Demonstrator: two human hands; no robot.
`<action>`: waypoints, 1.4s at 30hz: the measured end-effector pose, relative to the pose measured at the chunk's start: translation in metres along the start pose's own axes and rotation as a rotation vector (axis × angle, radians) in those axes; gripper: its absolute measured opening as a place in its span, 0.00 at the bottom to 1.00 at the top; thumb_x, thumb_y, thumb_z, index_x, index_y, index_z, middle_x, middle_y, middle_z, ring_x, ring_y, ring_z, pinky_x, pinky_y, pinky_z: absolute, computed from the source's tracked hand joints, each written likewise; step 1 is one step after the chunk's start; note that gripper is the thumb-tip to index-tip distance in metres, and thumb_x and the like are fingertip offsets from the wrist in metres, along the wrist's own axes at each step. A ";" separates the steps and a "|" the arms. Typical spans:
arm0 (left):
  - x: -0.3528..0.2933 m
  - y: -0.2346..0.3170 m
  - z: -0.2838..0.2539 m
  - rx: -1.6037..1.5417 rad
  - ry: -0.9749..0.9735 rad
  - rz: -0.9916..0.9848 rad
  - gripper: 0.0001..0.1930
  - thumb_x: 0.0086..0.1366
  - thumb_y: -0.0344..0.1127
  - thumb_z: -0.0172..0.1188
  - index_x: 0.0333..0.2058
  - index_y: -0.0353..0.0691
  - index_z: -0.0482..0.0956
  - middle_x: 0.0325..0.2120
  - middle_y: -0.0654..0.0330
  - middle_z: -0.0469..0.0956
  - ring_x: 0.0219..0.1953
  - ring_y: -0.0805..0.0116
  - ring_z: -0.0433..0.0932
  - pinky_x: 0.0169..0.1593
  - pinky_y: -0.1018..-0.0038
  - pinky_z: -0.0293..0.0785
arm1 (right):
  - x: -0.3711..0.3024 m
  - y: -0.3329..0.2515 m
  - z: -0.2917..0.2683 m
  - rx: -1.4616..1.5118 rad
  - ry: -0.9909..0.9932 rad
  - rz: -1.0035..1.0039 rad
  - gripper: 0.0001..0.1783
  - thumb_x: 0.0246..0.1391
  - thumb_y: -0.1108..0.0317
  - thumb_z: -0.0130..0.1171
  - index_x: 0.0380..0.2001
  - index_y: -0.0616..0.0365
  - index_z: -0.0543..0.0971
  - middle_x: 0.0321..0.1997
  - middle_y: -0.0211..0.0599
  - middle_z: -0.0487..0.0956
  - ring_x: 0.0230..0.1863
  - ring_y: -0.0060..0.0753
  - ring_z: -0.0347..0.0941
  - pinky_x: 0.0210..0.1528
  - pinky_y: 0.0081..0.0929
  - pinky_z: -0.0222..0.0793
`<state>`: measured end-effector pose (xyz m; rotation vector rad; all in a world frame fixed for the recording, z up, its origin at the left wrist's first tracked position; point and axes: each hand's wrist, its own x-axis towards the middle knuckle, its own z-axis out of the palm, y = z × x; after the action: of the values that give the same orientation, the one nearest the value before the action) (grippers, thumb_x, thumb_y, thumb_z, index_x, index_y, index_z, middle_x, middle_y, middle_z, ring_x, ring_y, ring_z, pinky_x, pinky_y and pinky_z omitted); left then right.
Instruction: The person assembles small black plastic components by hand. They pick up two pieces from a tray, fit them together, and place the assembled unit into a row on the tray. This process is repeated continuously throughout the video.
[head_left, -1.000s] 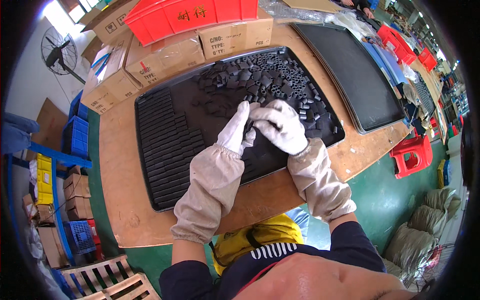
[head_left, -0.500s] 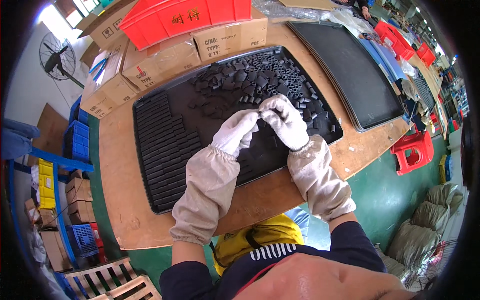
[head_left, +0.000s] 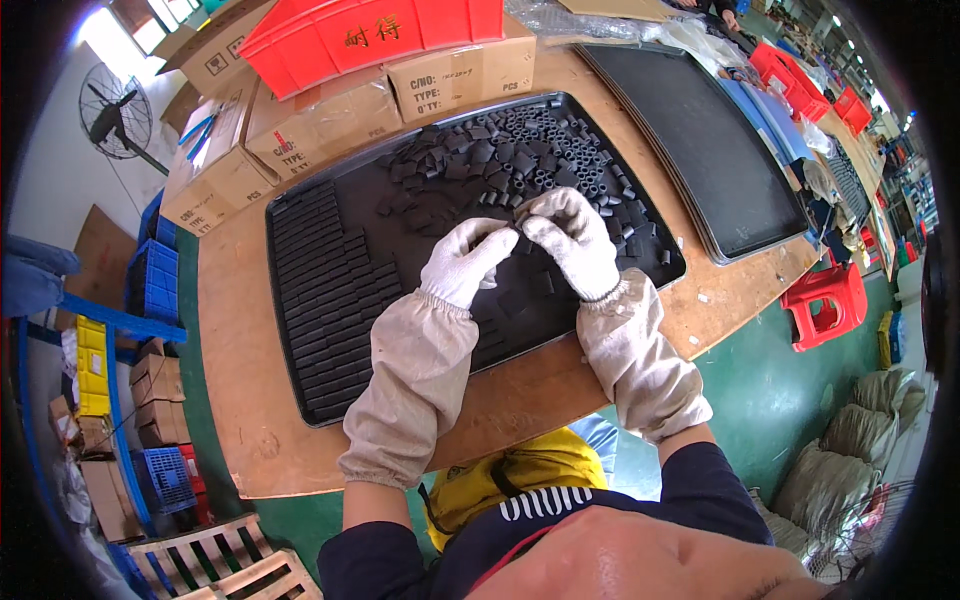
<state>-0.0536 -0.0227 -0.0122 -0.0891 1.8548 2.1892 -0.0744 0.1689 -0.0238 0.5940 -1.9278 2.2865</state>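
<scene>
This is a factory or workshop floor. A plywood worktable carries large black trays of small black parts, with cardboard cartons and a red plastic bin along its far edge. Around it lie a green painted floor, stacked blue crates, a wooden pallet, a standing fan, a red plastic stool and filled sacks.

Labelled brown cartons under red bin, beyond tray.

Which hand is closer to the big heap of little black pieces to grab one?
Probably the right hand: it rests beside the loose pile of black pieces in the black tray. The left hand sits nearer the neat rows.
</scene>
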 end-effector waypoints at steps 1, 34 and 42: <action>-0.001 0.001 0.001 0.018 -0.005 0.011 0.19 0.66 0.45 0.69 0.49 0.41 0.80 0.29 0.69 0.78 0.23 0.86 0.68 0.26 0.84 0.64 | 0.000 0.001 0.000 0.009 -0.007 0.014 0.08 0.62 0.70 0.64 0.42 0.61 0.79 0.41 0.31 0.83 0.43 0.22 0.77 0.49 0.23 0.74; 0.024 -0.003 -0.056 -0.898 -0.180 0.054 0.22 0.76 0.43 0.51 0.57 0.32 0.75 0.38 0.57 0.77 0.24 0.80 0.63 0.24 0.83 0.61 | -0.008 0.000 0.028 -0.773 -0.594 -0.539 0.15 0.40 0.79 0.65 0.33 0.47 0.82 0.33 0.33 0.82 0.41 0.45 0.78 0.42 0.42 0.75; 0.008 0.012 -0.018 -0.288 -0.100 -0.057 0.41 0.74 0.69 0.41 0.55 0.30 0.77 0.24 0.67 0.75 0.16 0.84 0.61 0.18 0.85 0.56 | 0.000 -0.008 0.022 -0.851 0.049 -0.603 0.14 0.46 0.78 0.68 0.38 0.53 0.82 0.38 0.36 0.82 0.41 0.45 0.79 0.44 0.38 0.76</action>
<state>-0.0664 -0.0412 -0.0055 -0.0857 1.4581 2.3597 -0.0666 0.1494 -0.0141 0.8141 -2.0594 0.9944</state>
